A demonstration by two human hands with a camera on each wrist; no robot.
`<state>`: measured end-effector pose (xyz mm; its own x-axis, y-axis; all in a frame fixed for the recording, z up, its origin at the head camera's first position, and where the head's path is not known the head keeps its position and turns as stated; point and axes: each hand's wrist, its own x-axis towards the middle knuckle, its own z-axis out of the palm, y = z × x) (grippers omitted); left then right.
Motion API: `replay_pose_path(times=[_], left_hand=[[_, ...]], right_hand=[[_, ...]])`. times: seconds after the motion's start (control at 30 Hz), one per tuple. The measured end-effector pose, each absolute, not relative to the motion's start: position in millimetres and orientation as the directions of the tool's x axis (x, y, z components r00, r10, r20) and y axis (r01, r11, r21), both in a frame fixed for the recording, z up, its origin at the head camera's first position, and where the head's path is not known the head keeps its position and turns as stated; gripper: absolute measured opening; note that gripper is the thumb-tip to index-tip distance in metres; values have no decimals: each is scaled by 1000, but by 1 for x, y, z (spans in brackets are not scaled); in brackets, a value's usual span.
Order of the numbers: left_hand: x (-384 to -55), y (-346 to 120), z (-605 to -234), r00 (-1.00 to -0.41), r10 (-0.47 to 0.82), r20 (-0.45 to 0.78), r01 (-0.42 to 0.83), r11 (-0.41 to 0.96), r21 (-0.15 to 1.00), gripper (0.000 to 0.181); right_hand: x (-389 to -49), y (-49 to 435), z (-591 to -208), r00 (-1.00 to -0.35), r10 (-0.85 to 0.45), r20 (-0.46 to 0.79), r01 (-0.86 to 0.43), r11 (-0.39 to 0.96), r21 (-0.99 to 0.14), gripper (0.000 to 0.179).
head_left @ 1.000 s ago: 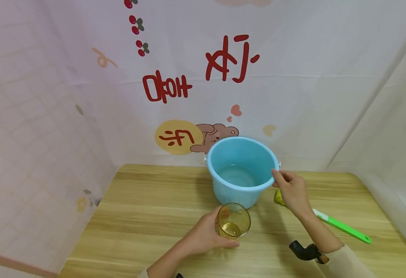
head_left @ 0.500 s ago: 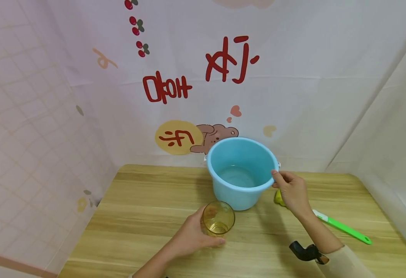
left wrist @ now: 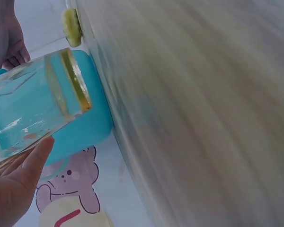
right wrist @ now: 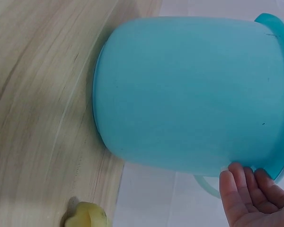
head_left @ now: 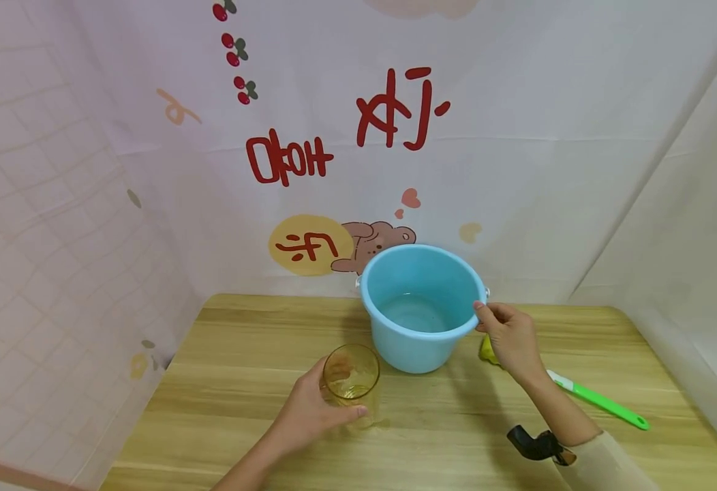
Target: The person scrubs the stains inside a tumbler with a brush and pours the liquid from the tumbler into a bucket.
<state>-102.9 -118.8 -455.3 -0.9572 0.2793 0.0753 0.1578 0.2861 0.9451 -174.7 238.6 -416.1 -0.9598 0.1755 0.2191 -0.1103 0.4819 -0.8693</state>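
My left hand (head_left: 306,412) grips an amber-tinted drinking glass (head_left: 351,374) from its left side, fingers behind and thumb in front. In the left wrist view the base of the glass (left wrist: 75,80) stands a little apart from the tabletop. A light blue bucket (head_left: 414,351) sits upright at the table's back, with what looks like shallow clear water (head_left: 416,314) at its bottom. Its right rim is pinched by my right hand (head_left: 514,341), thumb over the edge. The right wrist view has those fingers (right wrist: 232,194) under the bucket's rim.
Right of the bucket, partly behind my right hand, lies a small yellow lumpy thing (head_left: 487,350). A green-and-white handled tool (head_left: 606,404) lies beyond my right forearm. A printed white cloth (head_left: 518,191) hangs behind the wooden table (head_left: 242,361).
My left hand has carried the glass leftward, away from the front of the bucket. My right hand keeps its place on the rim, and the bucket stays put.
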Motion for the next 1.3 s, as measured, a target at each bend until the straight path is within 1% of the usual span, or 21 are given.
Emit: replay_pose_path(times=[0.4,0.5,0.6,0.9,1.1,1.3], left_hand=[[-108,-138,-456,-987,124,105,137,289,947,78],[-109,-142,-456,-990,89,112,132,269,954,76],[-110,-146,-457,-989,64,132,145,277,950,74],[-113,-159,-453,-983,29,183,183,303,935,70],[-117,-167,-448,-979,40,199,201,338,920,70],[-123,-172,-444,-975,60,215,223,348,910,65]], right_hand=[[-175,242,-420,-959,170,226,-124,463,-877,43],[-176,241,-423,-957,170,233,-132,461,-877,43],[-176,241,-425,-957,169,236,-134,462,-877,44],[-177,238,-423,-958,177,224,-132,421,-897,42],[-176,238,-422,-961,178,210,-119,418,-900,42],[-178,239,-421,-963,174,206,-117,416,-902,43]])
